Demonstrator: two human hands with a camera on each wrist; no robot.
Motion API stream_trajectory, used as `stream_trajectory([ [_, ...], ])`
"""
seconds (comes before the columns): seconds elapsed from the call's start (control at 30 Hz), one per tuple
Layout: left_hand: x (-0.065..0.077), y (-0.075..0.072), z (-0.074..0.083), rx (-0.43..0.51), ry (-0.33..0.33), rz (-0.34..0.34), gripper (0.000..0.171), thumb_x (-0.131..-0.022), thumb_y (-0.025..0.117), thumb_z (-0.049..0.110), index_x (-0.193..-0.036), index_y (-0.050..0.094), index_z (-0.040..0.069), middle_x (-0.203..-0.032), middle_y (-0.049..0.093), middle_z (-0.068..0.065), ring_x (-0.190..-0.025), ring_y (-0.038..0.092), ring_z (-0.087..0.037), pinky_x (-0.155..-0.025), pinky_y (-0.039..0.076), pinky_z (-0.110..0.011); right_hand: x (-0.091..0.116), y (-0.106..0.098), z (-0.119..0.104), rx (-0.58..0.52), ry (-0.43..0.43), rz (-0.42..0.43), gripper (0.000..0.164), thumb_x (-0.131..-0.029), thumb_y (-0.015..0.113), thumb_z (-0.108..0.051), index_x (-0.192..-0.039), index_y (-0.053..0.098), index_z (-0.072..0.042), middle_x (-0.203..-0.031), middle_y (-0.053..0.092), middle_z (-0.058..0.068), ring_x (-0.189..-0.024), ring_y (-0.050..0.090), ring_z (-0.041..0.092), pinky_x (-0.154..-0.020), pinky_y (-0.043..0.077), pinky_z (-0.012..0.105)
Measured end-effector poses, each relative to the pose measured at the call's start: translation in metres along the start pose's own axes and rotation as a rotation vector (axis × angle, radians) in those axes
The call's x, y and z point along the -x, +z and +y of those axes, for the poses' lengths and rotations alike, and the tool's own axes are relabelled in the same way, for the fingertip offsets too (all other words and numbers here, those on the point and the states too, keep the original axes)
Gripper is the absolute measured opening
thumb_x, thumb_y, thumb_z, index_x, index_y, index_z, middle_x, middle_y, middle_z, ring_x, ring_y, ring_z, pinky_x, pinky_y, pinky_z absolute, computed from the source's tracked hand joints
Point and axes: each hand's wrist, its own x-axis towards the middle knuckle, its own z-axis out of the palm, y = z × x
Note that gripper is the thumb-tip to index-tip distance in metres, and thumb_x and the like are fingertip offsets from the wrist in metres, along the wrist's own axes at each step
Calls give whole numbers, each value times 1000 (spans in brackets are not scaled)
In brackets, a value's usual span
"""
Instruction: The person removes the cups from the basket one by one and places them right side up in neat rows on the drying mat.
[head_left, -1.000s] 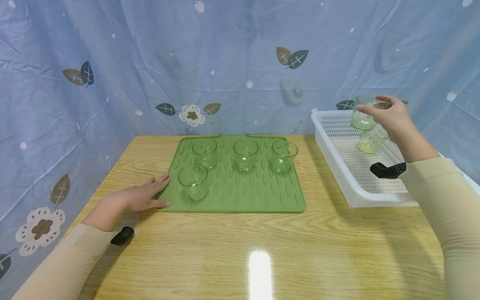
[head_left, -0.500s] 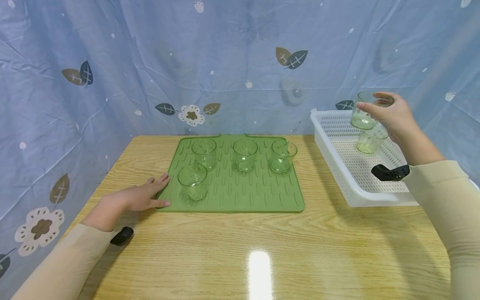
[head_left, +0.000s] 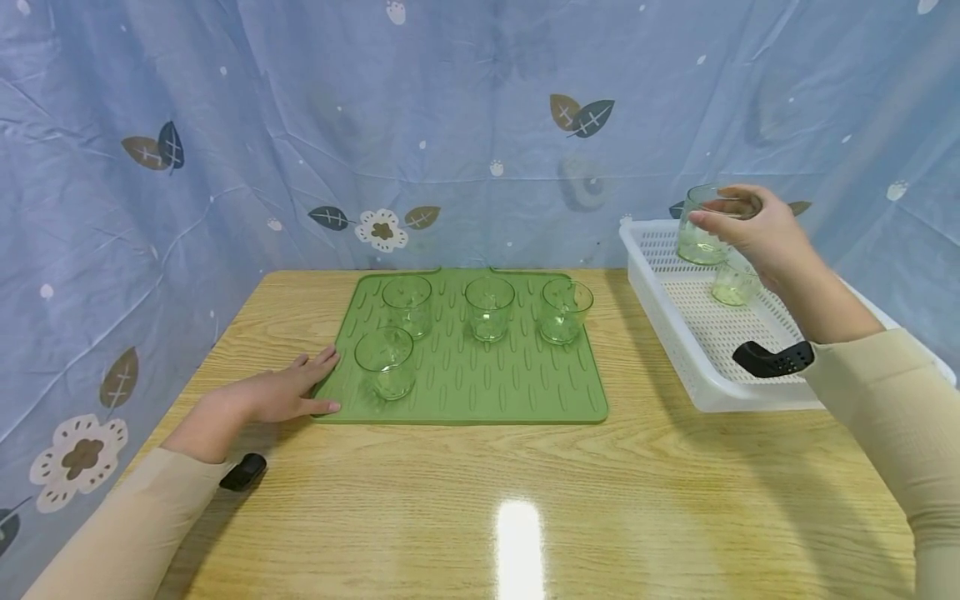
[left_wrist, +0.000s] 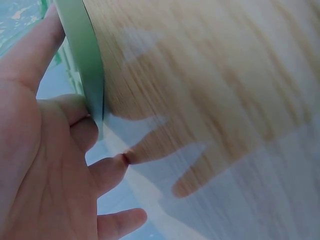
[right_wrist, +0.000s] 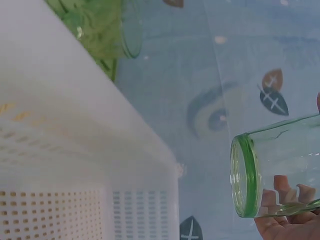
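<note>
In the head view, my right hand (head_left: 757,229) grips a green-tinted glass (head_left: 701,237) near its rim, holding it upright above the far part of a white plastic basket (head_left: 667,333). The right wrist view shows that held glass (right_wrist: 280,170) with fingers behind its clear wall. A second glass (head_left: 733,283) stands in the basket, partly covered by the hand and held glass. My left hand (head_left: 273,393) rests with spread fingers on the left edge of a green ridged mat (head_left: 480,392). Nearest to it stands a glass (head_left: 386,367) on the mat.
Along the mat's back half stand three more glasses: a left one (head_left: 408,308), a middle one (head_left: 490,312) and a right one (head_left: 565,315). A wooden table (head_left: 420,508) lies beneath. Behind it hangs a blue patterned curtain (head_left: 450,108).
My right hand has moved left with the held glass, over the basket's far left part. The left hand and the glasses on the mat have stayed in place.
</note>
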Motion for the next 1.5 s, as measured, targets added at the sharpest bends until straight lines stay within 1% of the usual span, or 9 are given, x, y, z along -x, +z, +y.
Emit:
stream_trajectory([
  [0.27, 0, 0, -1, 20, 4, -12, 97, -101, 59, 52, -162, 10, -6, -168, -3, -25, -147, -5, -59, -108, 15, -80, 10, 19, -10, -10, -86, -46, 76, -101, 68, -31, -161, 27, -9, -127, 51, -17, -117, 50, 6, -101, 42, 24],
  [0.47, 1, 0, 0, 16, -3, -12, 97, -101, 59, 53, -162, 10, -5, -168, -4, -25, -147, -5, -59, -107, 16, -80, 16, 36, -17, -5, -96, -93, 79, -101, 68, -34, -161, 25, -7, -128, 51, -17, -135, 43, 23, -117, 34, 41],
  [0.53, 1, -1, 0, 10, -9, -11, 98, -101, 59, 54, -162, 10, -4, -168, -4, -24, -147, -4, -59, -107, 16, -81, 19, 42, -19, -22, -101, -109, 78, -101, 68, -32, -161, 25, -6, -129, 51, -16, -138, 42, 26, -117, 33, 43],
  [0.83, 1, -1, -1, -2, -9, -7, 98, -101, 59, 54, -162, 10, -4, -168, -3, -25, -147, -3, -59, -106, 19, -80, 32, 66, -27, -89, -126, -172, 73, -101, 69, -23, -159, 27, -6, -135, 52, -9, -133, 47, 18, -117, 35, 44],
  [0.93, 0, -1, -1, 3, -10, -11, 98, -101, 59, 54, -163, 9, -4, -168, -3, -25, -147, -4, -59, -106, 19, -80, 35, 73, -27, -102, -147, -204, 72, -101, 69, -19, -158, 28, -5, -138, 52, -5, -134, 49, 20, -116, 36, 45],
  [1.07, -1, 0, -2, 4, -9, -12, 98, -101, 59, 54, -163, 9, -4, -169, -3, -24, -147, -4, -58, -107, 18, -80, 40, 83, -25, -108, -174, -240, 71, -101, 68, -14, -158, 29, -3, -140, 53, -1, -138, 47, 25, -111, 42, 35],
  [1.2, -2, 0, -3, -1, -13, -12, 98, -101, 58, 55, -163, 9, -3, -169, -4, -23, -148, -4, -58, -107, 19, -80, 45, 94, -24, -155, -186, -270, 69, -100, 68, -8, -157, 30, -1, -138, 55, 0, -134, 49, 22, -101, 47, 23],
  [1.37, -2, 0, -3, 0, -9, -11, 98, -101, 59, 55, -163, 9, -3, -169, -3, -23, -147, -4, -58, -107, 18, -80, 53, 110, -24, -199, -199, -303, 68, -97, 69, -1, -154, 33, 2, -142, 54, 10, -125, 52, 18, -98, 48, 22],
  [1.5, -2, 1, -3, -1, -10, -10, 98, -101, 58, 55, -163, 9, -3, -169, -4, -23, -147, -4, -58, -106, 20, -80, 57, 123, -23, -241, -198, -340, 67, -96, 68, 4, -153, 33, 3, -146, 50, 17, -130, 52, 24, -100, 48, 22],
])
